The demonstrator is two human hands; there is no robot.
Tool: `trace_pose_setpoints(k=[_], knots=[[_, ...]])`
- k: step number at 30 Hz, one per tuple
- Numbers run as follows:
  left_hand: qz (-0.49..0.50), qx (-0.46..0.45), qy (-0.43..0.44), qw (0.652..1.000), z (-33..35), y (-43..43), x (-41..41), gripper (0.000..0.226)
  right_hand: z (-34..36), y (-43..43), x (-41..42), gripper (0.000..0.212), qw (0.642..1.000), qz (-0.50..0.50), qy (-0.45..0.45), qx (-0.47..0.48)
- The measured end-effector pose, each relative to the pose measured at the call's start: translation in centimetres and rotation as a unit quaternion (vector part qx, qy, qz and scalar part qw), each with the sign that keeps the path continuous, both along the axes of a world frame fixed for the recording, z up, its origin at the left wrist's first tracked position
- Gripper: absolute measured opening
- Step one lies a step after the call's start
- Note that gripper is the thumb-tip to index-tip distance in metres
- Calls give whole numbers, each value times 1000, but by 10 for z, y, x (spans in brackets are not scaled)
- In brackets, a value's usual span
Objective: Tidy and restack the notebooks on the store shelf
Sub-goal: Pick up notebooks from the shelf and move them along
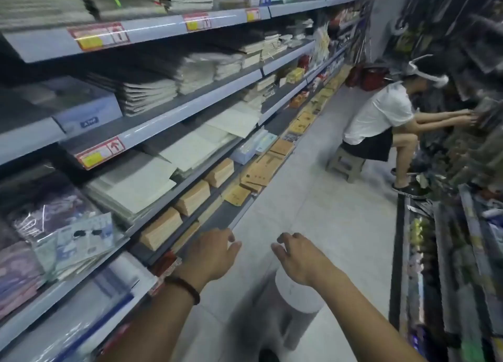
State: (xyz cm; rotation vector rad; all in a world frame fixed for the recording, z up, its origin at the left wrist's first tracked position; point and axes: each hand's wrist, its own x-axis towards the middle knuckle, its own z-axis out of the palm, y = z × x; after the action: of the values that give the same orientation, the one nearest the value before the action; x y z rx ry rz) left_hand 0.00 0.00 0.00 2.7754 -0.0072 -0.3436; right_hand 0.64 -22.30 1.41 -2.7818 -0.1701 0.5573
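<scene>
1. Both hands hang over the aisle floor, holding nothing: the left hand [212, 255] and right hand [296, 258] have their fingers apart and loosely curled.
2. The notebooks [76, 241] lie in slipping, plastic-wrapped piles on the shelf [40, 304], well left of the left fingers, probably the next reach.
3. A white stool [294, 291] stands below the right fingers.

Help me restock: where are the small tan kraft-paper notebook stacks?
In the head view, left of centre, the tan kraft-paper notebook stacks sit on the low grey shelf, just beyond the left hand.
</scene>
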Motion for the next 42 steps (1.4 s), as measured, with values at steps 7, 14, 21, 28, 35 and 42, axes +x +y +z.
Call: trace_pose_setpoints(k=[7, 14, 21, 28, 35, 42], knots=[[124, -16, -18, 992, 2, 22, 78, 34, -12, 28, 128, 57, 993, 107, -4, 41], [224, -40, -30, 973, 10, 40, 127, 30, -10, 54, 234, 47, 978, 178, 22, 103], [276, -44, -40, 959, -2, 74, 162, 26, -11, 97, 290, 44, 974, 179, 29, 133], [271, -71, -29, 959, -27, 100, 205, 33, -20, 127, 326, 43, 981, 177, 30, 73], [265, -36, -5, 964, -44, 102, 228, 25, -29, 152, 357, 60, 960, 278, 20, -35], [327, -11, 17, 945, -76, 81, 270, 24, -74, 171, 425, 47, 917, 395, 46, -41]])
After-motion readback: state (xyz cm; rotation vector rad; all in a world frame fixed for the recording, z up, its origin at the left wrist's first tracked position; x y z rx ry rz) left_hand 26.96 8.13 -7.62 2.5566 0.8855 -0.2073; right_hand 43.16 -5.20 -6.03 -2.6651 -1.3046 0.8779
